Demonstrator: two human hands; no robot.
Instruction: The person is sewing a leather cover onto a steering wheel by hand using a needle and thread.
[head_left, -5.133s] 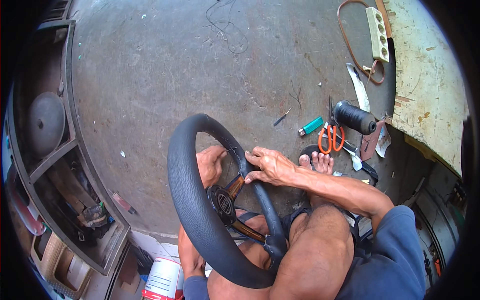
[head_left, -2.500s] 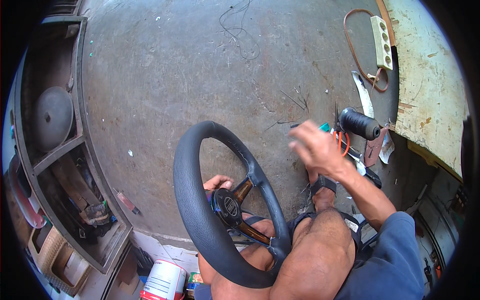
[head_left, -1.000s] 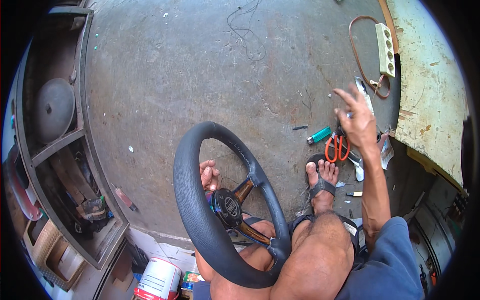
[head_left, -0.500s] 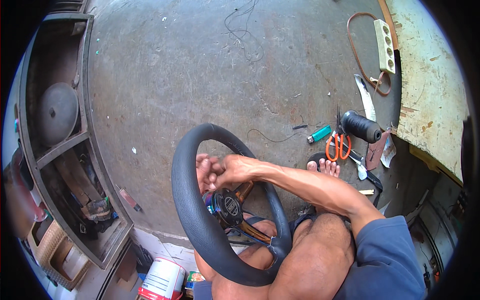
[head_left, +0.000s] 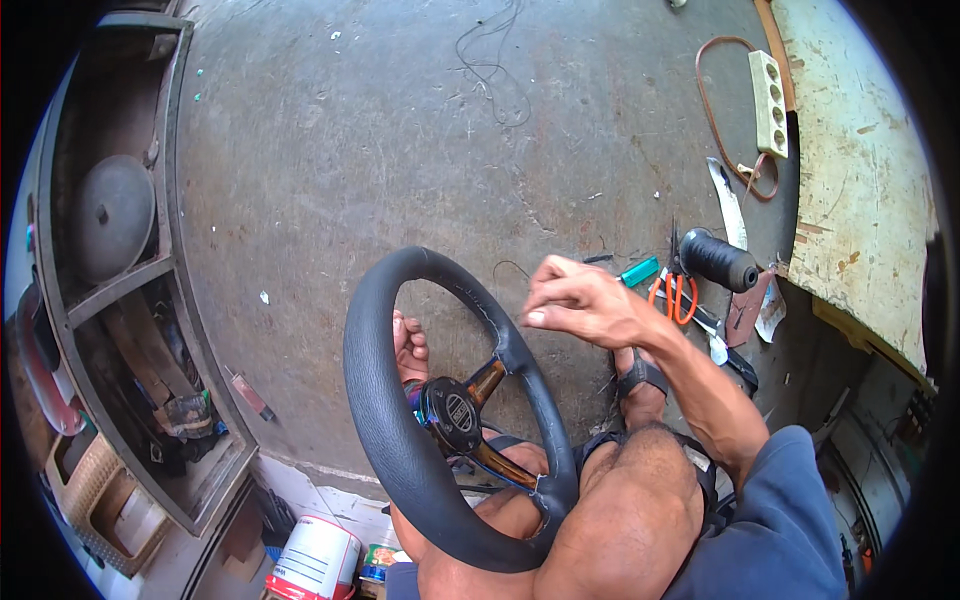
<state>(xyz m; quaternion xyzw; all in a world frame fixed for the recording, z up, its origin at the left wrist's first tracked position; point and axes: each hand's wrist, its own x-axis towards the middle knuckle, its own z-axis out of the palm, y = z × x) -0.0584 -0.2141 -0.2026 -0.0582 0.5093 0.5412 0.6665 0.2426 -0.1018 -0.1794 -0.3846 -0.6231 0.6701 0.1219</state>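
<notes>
A steering wheel point(head_left: 385, 420) wrapped in black leather stands tilted against my legs, with a dark round hub and shiny bronze spokes. Stitches and a seam run along the inner side of its rim. Seen through the wheel's opening, my left hand point(head_left: 410, 347) has its fingers curled; the rim hides part of it. My right hand point(head_left: 590, 303) is raised to the right of the rim, apart from it, with thumb and forefinger pinched together. Whatever either hand holds is too small or hidden to make out.
On the floor to the right lie orange-handled scissors point(head_left: 680, 298), a black thread spool point(head_left: 718, 258), a teal lighter point(head_left: 640, 271) and a power strip point(head_left: 769, 104). A metal cabinet frame point(head_left: 122, 290) stands at left, above a white bucket point(head_left: 317, 556). A worn pale board point(head_left: 860, 170) edges the right.
My right hand has moved away from my left hand, out of the wheel's opening to the right. The left hand stays behind the rim, fingers more curled. The wheel has barely moved.
</notes>
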